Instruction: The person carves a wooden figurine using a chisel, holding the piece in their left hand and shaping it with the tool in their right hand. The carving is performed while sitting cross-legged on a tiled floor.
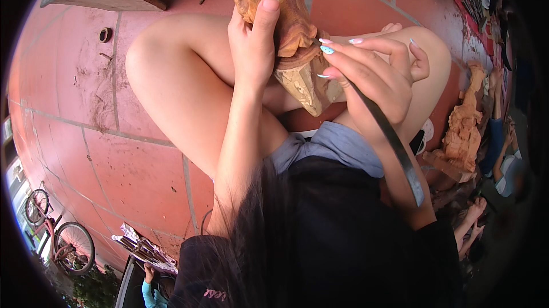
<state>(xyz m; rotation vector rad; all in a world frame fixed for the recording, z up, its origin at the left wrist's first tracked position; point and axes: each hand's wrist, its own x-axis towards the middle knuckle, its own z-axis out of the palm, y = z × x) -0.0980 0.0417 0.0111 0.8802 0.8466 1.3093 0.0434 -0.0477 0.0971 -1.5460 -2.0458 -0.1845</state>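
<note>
Dark hair (257,216) is seen bottom-centre; upper-centre, a wooden figurine (293,25), seemingly carved except its base (301,86), is gripped by the left hand (254,39), a carving tool (390,132) by the right hand (377,76).

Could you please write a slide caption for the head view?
The left hand grips a carved wooden figure while the right hand holds a long dark tool near its base.
</note>
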